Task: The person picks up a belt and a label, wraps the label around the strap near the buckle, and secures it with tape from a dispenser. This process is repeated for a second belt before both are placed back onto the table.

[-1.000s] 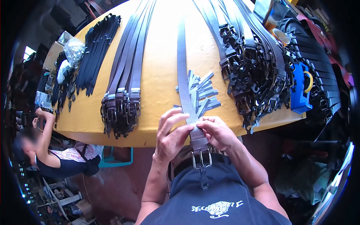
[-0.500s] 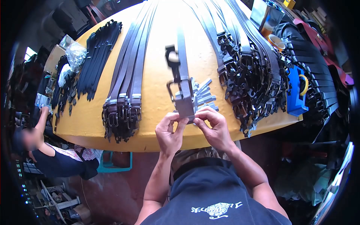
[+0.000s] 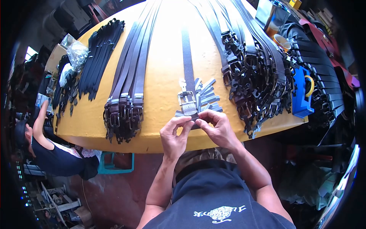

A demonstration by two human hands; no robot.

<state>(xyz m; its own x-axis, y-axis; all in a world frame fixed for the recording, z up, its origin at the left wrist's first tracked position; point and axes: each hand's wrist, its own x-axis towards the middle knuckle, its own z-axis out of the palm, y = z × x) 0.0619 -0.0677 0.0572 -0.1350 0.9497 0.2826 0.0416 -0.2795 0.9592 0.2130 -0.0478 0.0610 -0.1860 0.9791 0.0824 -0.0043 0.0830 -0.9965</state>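
A dark brown leather belt (image 3: 187, 57) stretches away from me down the middle of the yellow table. Its metal buckle (image 3: 187, 100) and a textured belt end beside it face up, just ahead of my fingers. My left hand (image 3: 174, 136) pinches the near end of the belt between thumb and fingers. Close beside it, my right hand (image 3: 218, 130) pinches the same end from the other side. Grey printed paper strips (image 3: 207, 95) lie fanned out under and right of the buckle. What the fingertips cover is partly hidden.
Bundled brown belts (image 3: 127, 87) lie to the left, with black straps (image 3: 101, 61) beyond. A heap of buckled belts (image 3: 259, 72) covers the right side, near a blue tape dispenser (image 3: 301, 93). A person (image 3: 53, 152) works at the far left by a teal stool (image 3: 129, 168).
The raised buckle end has come down towards the table, and its dark hook-shaped piece no longer stands up. Both hands keep their pinch. At left, the other person's head and arm have shifted.
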